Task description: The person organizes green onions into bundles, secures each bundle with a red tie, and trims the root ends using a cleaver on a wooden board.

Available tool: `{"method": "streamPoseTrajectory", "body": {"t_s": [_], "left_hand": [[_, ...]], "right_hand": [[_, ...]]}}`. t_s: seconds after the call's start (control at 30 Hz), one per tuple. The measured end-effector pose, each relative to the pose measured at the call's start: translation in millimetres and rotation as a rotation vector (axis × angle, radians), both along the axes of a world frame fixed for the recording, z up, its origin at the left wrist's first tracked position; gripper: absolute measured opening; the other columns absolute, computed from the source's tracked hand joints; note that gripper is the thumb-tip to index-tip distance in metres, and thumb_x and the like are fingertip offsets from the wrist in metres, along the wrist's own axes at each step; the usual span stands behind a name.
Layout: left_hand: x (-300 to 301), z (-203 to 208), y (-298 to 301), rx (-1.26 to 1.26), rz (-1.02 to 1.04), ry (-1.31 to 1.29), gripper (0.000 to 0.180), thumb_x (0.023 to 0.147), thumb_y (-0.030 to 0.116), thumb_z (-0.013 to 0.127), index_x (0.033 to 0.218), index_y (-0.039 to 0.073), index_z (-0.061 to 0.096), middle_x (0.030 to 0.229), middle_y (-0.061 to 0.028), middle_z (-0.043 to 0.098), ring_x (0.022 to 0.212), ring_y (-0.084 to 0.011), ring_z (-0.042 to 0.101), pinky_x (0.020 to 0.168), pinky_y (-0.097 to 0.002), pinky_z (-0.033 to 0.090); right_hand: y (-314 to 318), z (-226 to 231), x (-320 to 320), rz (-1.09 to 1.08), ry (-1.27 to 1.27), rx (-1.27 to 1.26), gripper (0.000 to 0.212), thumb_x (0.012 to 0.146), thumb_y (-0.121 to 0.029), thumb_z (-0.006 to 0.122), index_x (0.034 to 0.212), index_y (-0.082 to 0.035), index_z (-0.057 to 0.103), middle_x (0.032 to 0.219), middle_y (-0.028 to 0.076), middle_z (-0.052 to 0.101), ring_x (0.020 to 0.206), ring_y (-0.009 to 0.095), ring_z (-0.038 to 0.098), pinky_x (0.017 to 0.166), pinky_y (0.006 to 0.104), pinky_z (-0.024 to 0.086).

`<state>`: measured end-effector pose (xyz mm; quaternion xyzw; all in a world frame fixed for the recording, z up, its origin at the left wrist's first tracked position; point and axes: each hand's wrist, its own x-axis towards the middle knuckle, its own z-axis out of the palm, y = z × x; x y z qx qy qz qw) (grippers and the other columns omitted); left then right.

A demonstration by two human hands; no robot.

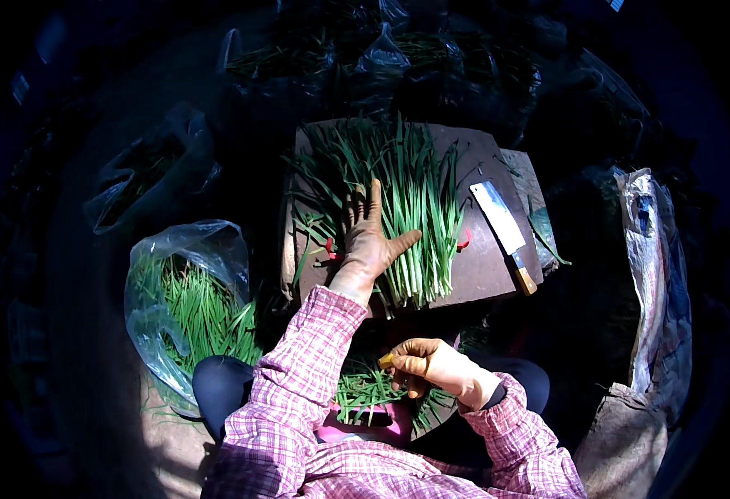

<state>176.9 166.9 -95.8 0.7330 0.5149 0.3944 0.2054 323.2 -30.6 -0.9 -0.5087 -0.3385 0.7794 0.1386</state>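
Nearest me, the right hand (441, 368) pinches a small yellow piece (386, 361). Farther out, I have the left hand (371, 246) spread open over the long greens (423, 218) on the brown surface (488, 270); I judge this as steadying, with gathering the red strip (465, 241) likely needed next.

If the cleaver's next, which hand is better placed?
Probably the right hand: the cleaver lies on the person's right, handle end nearer. It pinches a small yellow object, though. The left hand is spread over green stalks.
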Motion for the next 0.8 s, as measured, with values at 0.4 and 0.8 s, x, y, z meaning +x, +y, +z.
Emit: {"method": "streamPoseTrajectory", "body": {"t_s": [0.4,0.8], "left_hand": [[-32.1,33.1,-8.1,-0.076,-0.095,-0.104,0.087,0.091,0.068,0.054,0.157,0.016,0.033,0.151,-0.0316,0.041,0.145,-0.0528,0.027,0.117,-0.0521,0.029],[-39.3,33.2,-41.4,-0.241,0.118,-0.536,0.018,0.090,0.012,0.074,0.105,0.002,0.073,0.076,0.0052,0.062,0.064,-0.0016,0.050,0.057,-0.0207,0.043]], "right_hand": [[-13.7,-3.5,-15.8,0.209,-0.280,0.431,0.037,0.096,-0.017,0.069,0.130,-0.002,0.064,0.113,0.010,0.073,0.102,0.016,0.069,0.090,0.0279,0.055],[69.8,16.0,-20.3,-0.530,-0.462,1.029,0.020,0.094,0.002,0.065,0.114,0.001,0.069,0.097,0.005,0.073,0.082,0.010,0.068,0.072,0.0210,0.052]]}}
